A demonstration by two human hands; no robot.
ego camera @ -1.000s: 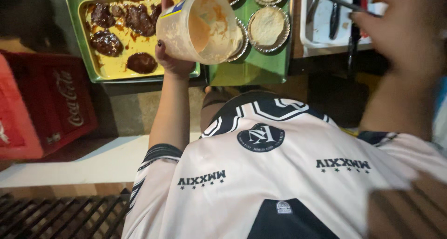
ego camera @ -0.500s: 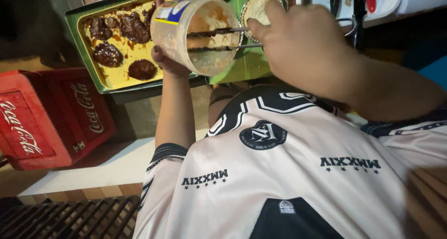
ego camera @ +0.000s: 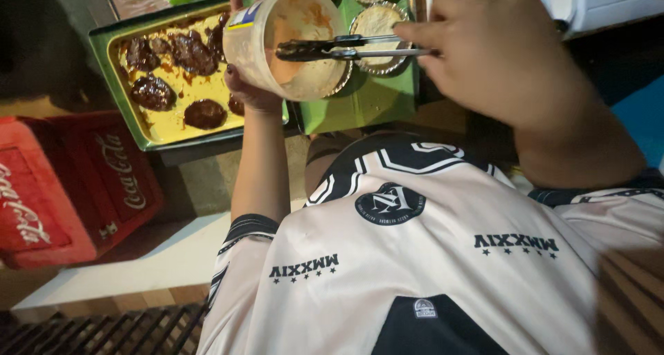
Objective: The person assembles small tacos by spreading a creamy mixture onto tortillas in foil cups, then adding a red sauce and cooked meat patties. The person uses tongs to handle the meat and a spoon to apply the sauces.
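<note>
Now tongs (ego camera: 346, 49) in right hand (ego camera: 498, 57) grip, tips inside tub (ego camera: 290, 43).

I'm at a food stall or small cooking stand. My counter (ego camera: 360, 113) carries a green tray (ego camera: 104, 57) of dark sauced meat pieces (ego camera: 153, 92) in yellow oil, and foil pie tins (ego camera: 377, 23) with pale filling stand on a green board. A red plastic drinks crate (ego camera: 62, 189) sits on the floor below, beside a dark metal grate (ego camera: 104, 331).
</note>
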